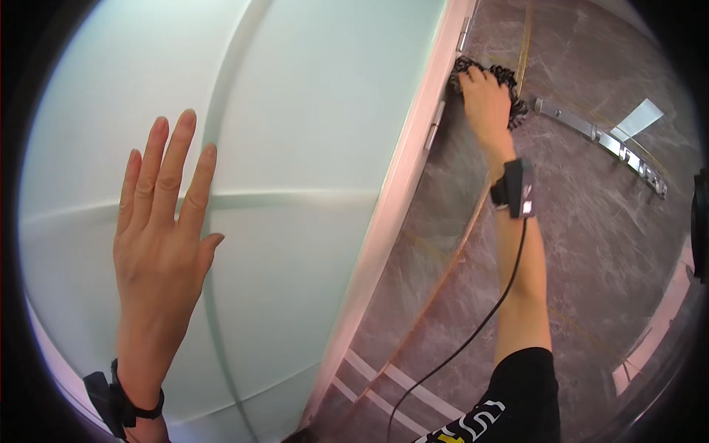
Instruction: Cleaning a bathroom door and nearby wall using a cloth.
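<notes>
My left hand [156, 188] is open, fingers stretched upward, flat against or just in front of a pale frosted-glass door panel [295, 133] crossed by darker curved bars. At the upper right, my right hand [487, 103] grips a dark, shaggy black-and-grey cloth [519, 111]. It presses this cloth against the brown marbled wall [591, 258], close beside the door's pinkish-white edge [399, 177]. The cloth bunches out on both sides of the fingers, and the palm side is hidden.
Metal hinges [436, 125] sit along the door's edge near the cloth. A silver hook rail [602, 140] is fixed to the wall right of my right hand. From the black device [517, 188] on my right wrist, a black cable [473, 334] hangs down across the wall.
</notes>
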{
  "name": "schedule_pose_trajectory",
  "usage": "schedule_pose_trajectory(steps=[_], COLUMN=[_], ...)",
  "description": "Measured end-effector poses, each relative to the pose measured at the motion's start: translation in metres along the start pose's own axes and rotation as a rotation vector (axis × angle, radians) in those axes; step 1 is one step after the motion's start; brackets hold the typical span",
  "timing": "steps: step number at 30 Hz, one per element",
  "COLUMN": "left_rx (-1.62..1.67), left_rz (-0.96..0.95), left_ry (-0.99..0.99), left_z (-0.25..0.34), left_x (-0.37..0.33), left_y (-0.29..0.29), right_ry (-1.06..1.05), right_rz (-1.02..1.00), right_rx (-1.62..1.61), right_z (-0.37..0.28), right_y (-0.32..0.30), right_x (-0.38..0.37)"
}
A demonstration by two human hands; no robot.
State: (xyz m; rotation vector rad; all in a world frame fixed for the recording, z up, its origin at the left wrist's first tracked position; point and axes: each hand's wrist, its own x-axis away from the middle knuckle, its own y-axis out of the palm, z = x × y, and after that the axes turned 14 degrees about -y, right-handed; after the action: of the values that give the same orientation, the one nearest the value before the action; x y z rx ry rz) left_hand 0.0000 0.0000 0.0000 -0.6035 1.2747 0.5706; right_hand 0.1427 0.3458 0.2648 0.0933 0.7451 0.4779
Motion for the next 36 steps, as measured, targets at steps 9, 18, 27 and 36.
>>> schedule_pose_trajectory(steps=[9,18,27,36], left_rx=[-0.010,-0.027,0.026,0.459], left_rz=[-0.065,-0.133,-0.167,-0.408], left_ry=[0.098,0.097,0.179,0.098], left_z=[-0.008,-0.023,-0.013,0.032], left_x=[-0.010,-0.007,-0.015,0.039], left_y=[-0.021,-0.031,-0.026,-0.019], right_ry=[-0.005,-0.166,-0.157,1.452], right_rz=[-0.193,-0.482,-0.991,-0.291], right_rx=[-0.135,-0.307,-1.705,-2.772], right_z=[-0.159,-0.337,-0.426,-0.290], right_y=[-0.067,-0.160,-0.219,-0.214], right_x=[0.150,0.299,0.430,0.260])
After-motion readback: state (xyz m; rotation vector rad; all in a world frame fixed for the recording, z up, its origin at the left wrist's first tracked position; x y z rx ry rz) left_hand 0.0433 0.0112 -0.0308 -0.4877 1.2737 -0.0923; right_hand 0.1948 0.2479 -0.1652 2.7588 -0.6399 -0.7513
